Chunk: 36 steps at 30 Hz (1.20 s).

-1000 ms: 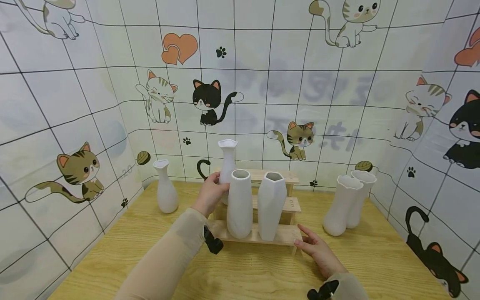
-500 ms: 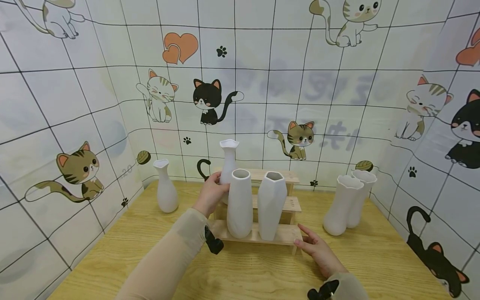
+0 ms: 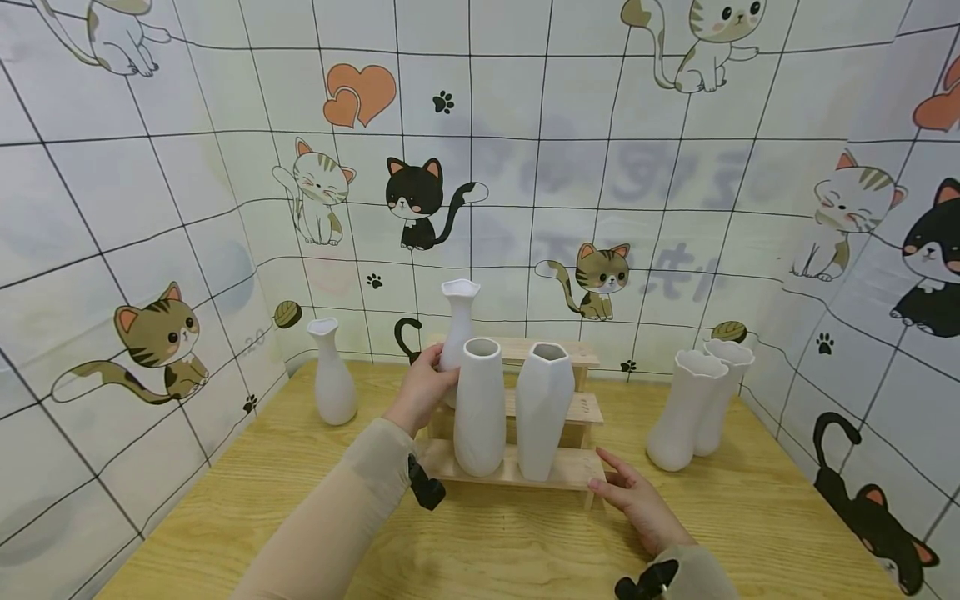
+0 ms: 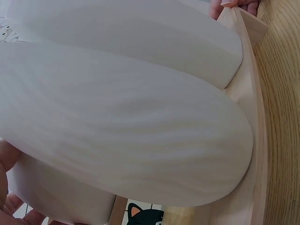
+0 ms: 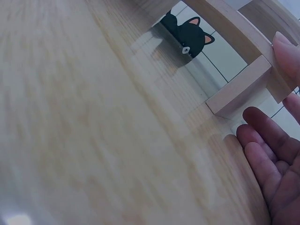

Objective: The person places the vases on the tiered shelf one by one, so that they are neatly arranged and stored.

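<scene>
A white flared-rim vase [image 3: 458,321] stands at the left of the tiered wooden stand [image 3: 577,468], partly hidden behind a smooth white vase [image 3: 480,408]. My left hand [image 3: 422,390] grips this flared vase low on its body, thumb in front. In the left wrist view its base [image 4: 65,192] is at a step's edge, fingers curled round it. On the lowest step, a faceted white vase [image 3: 542,412] stands beside the smooth one. My right hand [image 3: 633,504] pinches the right end of that step between thumb and forefinger; the other fingers [image 5: 265,164] lie near the tabletop.
Another flared white vase [image 3: 334,375] stands on the wood-grain table [image 3: 480,550] at the left. Two wavy-rimmed white vases [image 3: 678,412] stand close together at the right. A cat-print sheet [image 3: 510,167] encloses the back and sides.
The flared vase in my left hand has shifted very slightly to the right. My right hand stays at the stand's end.
</scene>
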### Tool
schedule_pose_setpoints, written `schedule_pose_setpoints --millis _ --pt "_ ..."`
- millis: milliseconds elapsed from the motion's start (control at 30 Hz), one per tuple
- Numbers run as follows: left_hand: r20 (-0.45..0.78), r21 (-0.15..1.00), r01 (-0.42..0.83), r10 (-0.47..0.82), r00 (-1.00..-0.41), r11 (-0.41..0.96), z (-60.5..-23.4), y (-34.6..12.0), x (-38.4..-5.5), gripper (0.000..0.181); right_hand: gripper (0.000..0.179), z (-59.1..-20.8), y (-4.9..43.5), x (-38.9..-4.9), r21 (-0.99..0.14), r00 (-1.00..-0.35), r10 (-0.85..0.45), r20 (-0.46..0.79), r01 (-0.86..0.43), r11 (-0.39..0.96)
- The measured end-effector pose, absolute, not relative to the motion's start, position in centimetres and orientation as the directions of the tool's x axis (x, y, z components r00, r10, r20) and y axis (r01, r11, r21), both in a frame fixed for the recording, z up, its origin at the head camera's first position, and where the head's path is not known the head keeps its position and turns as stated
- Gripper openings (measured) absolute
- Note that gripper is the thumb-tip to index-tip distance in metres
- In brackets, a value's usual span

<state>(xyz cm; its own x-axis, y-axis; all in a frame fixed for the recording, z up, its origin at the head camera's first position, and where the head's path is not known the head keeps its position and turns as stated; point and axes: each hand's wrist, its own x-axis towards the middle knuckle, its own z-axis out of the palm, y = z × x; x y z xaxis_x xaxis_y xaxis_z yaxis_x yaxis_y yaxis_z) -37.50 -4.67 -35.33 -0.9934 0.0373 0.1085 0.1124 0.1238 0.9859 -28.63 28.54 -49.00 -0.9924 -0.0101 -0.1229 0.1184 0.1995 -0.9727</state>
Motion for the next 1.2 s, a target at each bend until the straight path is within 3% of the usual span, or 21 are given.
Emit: schedule_pose_setpoints --millis 300,600,900,1200 --pt "0.134 0.987 0.138 0.052 -0.99 0.082 -35.4 -5.1 -37.5 0.058 0.075 -48.9 28.5 -28.5 -0.973 -0.992 -0.008 -0.127 0.123 0.195" --pt "0.107 0.991 0.11 0.051 -0.993 0.073 -35.9 -6.6 -36.4 0.076 0.074 -48.9 28.5 -28.5 -0.976 -0.992 -0.008 -0.128 0.124 0.179" --pt "0.113 0.988 0.112 0.001 -0.994 0.108 -37.1 -9.2 -35.2 0.066 0.074 -48.8 28.5 -28.4 -0.975 -0.991 -0.005 -0.131 0.128 0.179" --pt "0.095 0.993 0.091 -0.051 -0.994 0.07 -40.2 -12.1 -34.3 0.072 0.074 -49.0 28.6 -28.5 -0.976 -0.991 -0.008 -0.13 0.126 0.179"
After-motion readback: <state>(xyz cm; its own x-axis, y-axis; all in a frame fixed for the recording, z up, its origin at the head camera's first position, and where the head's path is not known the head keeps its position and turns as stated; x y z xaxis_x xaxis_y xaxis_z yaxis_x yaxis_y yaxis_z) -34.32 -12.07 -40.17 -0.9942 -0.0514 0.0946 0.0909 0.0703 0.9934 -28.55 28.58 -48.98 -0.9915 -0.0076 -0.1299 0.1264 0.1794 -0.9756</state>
